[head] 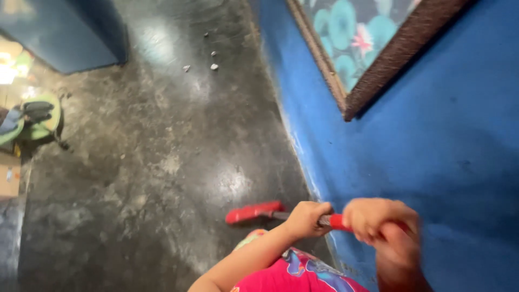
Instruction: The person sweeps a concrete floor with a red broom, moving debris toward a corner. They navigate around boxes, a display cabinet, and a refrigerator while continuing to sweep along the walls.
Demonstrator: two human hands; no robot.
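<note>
We are looking down at a dark, worn floor point(151, 162) running along a blue wall point(432, 162), where a framed flower picture point(357, 38) is hanging. We are gripping a red broom point(254, 212) whose head is resting on the floor near the wall's foot. Our left hand point(307, 218) is clenching the handle nearer the head; our right hand point(378, 219), blurred, is wrapping it further up. Small pale scraps point(213, 66) are lying well away.

Red-headed broom point(254, 212) low on dark floor point(151, 162)
</note>
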